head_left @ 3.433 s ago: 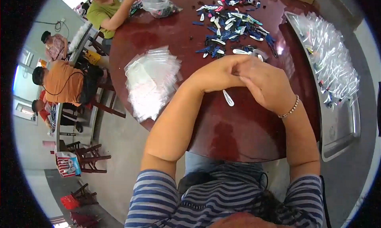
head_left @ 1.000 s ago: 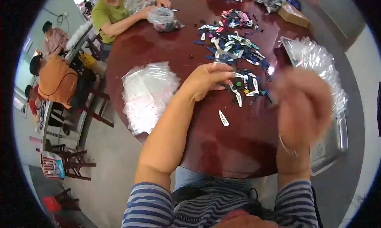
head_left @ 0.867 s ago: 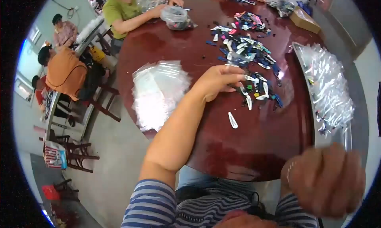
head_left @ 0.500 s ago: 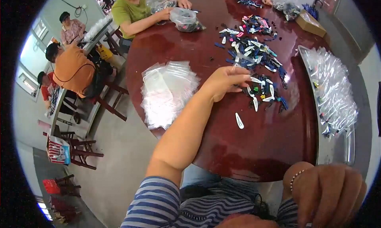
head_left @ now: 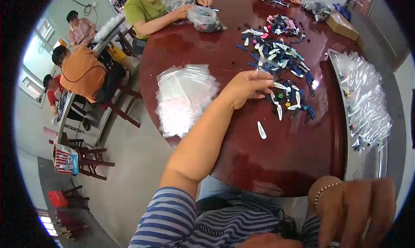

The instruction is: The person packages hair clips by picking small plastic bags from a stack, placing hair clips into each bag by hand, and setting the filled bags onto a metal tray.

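Observation:
My left hand reaches over the round table, its fingers pinched on a small clear plastic bag. Beside those fingertips lie white hair clips, with dark blue ones and small green and yellow flower pieces. A single white snap hair clip rests apart, nearer to me. A larger heap of hair clips sits just beyond the hand. My right hand, with a beaded bracelet at the wrist, is close to the camera at lower right. Its fingers hang apart, and I see nothing in them.
Flat clear bags are stacked left on the table. At right, a metal tray holds many filled bags. A cardboard box stands at the far right. A person in green handles bags opposite; others sit at left.
My right hand's fingers have spread from a more curled shape. My left hand stays almost in place. At the far edge, another person's hand has come into view.

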Demonstrator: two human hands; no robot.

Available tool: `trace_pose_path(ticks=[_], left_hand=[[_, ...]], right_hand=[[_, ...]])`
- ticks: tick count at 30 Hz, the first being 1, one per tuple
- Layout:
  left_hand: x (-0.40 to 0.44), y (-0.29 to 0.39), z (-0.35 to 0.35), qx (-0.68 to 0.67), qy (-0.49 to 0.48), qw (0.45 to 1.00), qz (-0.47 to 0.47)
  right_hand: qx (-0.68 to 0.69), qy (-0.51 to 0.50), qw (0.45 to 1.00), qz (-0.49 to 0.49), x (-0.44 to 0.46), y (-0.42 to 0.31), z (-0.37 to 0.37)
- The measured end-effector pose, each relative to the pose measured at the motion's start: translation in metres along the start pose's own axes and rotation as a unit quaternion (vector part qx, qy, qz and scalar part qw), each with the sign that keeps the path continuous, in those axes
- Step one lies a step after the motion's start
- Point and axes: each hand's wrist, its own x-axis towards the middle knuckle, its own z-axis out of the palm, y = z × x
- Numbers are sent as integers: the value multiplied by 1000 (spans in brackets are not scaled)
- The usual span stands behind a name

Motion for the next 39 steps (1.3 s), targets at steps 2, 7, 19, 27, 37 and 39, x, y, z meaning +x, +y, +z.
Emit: trace_pose_path(ticks=[2,7,19,27,37,39], left_hand=[[2,1,-2,-3,-6,1000,3],[-2,3,-1,3,7,1000,5],[0,3,-1,-11,-1,1000,17],[1,2,-1,-6,-3,1000,21],[-2,5,4,-20,9,1000,20],[-3,6,3,-5,12,1000,22]], right_hand=[[-10,87,996,19,-2,2,2],[55,-140,976,-158,14,32,-31],[-32,-117,954,274,32,-29,-22],[88,-317,944,12,57,17,-46],[95,-319,943,25,49,23,-45],[114,-306,945,20,45,24,-44]])
